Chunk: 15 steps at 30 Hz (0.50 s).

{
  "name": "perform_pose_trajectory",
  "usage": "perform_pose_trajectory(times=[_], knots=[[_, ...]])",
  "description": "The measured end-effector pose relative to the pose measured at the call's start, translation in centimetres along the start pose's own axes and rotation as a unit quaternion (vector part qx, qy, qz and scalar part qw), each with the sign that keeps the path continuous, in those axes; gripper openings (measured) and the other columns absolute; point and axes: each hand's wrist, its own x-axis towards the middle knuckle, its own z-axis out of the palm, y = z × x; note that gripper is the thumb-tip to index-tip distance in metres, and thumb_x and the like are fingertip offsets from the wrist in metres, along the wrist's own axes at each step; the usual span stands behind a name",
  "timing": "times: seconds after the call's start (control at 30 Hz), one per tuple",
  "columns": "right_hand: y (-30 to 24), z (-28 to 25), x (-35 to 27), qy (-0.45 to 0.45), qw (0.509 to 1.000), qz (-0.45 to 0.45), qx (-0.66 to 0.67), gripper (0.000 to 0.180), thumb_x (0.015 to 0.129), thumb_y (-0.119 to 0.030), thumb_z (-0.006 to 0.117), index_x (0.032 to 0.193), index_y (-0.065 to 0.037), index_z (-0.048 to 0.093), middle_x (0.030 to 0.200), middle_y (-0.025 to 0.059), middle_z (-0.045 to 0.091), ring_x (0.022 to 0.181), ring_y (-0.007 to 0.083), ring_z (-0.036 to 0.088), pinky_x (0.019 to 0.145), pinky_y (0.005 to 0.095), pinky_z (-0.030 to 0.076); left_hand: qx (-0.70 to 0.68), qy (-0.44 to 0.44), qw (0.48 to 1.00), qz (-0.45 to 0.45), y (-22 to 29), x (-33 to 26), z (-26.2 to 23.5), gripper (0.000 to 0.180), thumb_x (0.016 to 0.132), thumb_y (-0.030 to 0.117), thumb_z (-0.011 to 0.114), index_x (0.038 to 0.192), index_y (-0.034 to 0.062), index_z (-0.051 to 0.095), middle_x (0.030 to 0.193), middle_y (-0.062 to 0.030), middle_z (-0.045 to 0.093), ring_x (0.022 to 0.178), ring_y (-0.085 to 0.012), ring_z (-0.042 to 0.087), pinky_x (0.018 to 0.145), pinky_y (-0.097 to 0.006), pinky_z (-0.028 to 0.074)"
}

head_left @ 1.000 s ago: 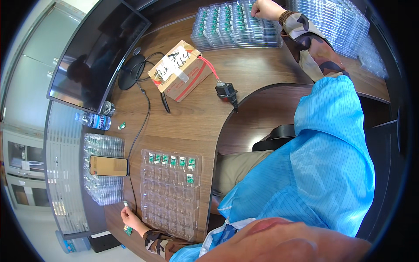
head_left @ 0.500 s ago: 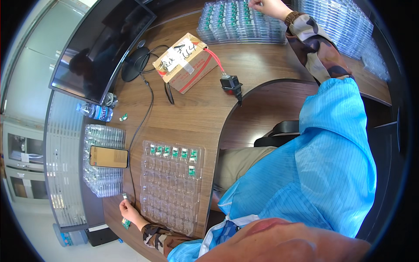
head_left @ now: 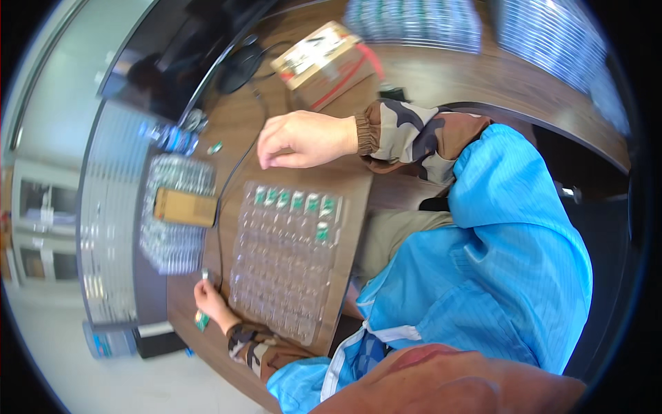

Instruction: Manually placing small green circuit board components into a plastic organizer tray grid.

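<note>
A clear blister tray (head_left: 286,276) lies on the wooden desk (head_left: 386,69) in front of me. Small green parts (head_left: 293,201) fill its far row, and one more sits just below them. My right hand (head_left: 303,138) hovers over the tray's far edge with its fingers curled down, so whatever is inside them is hidden. At the tray's near left corner, my left hand (head_left: 210,298) pinches a small white part (head_left: 205,274) at its fingertips. A loose green part (head_left: 201,321) lies by that wrist.
A cardboard box (head_left: 323,58) and a dark monitor (head_left: 186,55) stand at the back. A flat tan object (head_left: 185,207) lies on a stack of clear trays (head_left: 165,241) to the left, with a water bottle (head_left: 169,138) beyond. More tray stacks (head_left: 414,21) line the far edge.
My right hand has come back from the far stack of trays to just above the blister tray. My head has tilted, shifting the whole view. The left hand has stayed at the tray's corner.
</note>
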Motion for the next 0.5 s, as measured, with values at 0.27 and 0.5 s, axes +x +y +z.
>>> perform_pose_trajectory(times=[0.27,0.5], knots=[[5.6,8.1,2.2,0.0,0.989,0.107,0.106,0.009,0.077,-0.006,0.054,0.084,-0.002,0.058,0.082,0.0075,0.058,0.076,0.0187,0.056,0.068,0.027,0.045,0.009,0.016,1.0,0.011,-0.8,0.9,1.8,0.018,0.074,0.022,0.058,0.079,0.0046,0.06,0.07,-0.0103,0.06,0.065,-0.0196,0.058,0.061,-0.03,0.044],[5.9,9.4,2.1,-0.044,0.982,0.134,0.128,0.009,0.077,-0.002,0.053,0.084,0.0,0.058,0.081,0.0051,0.056,0.073,0.0119,0.054,0.065,0.0223,0.043,0.042,0.044,0.997,-0.042,-0.1,0.5,0.6,0.018,0.073,0.027,0.057,0.077,0.009,0.06,0.069,-0.0084,0.06,0.068,-0.0264,0.057,0.062,-0.034,0.044]])
